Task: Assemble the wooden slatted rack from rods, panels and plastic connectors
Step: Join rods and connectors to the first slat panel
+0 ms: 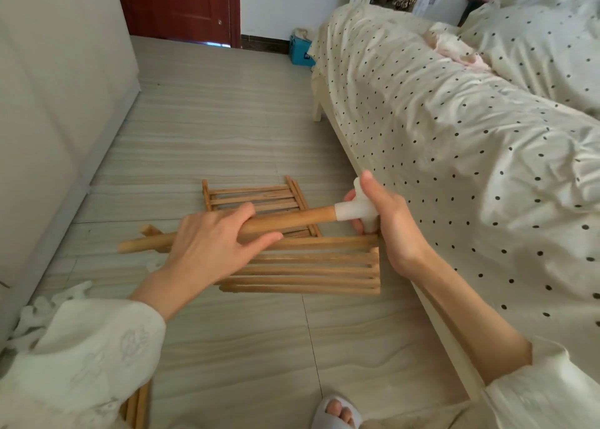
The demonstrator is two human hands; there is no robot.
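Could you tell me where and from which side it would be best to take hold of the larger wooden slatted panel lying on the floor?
Probably the right end rail of the larger wooden slatted panel, approached from above on the bed side. It lies flat on the tiled floor, its slat ends meet at that exposed edge, and gaps between slats let fingers hook under.

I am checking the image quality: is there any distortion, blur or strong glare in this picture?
Head view: wide-angle bending curves the wardrobe and bed edges; both hands, the wooden rod and white connector are sharp; soft daylight, no strong glare.
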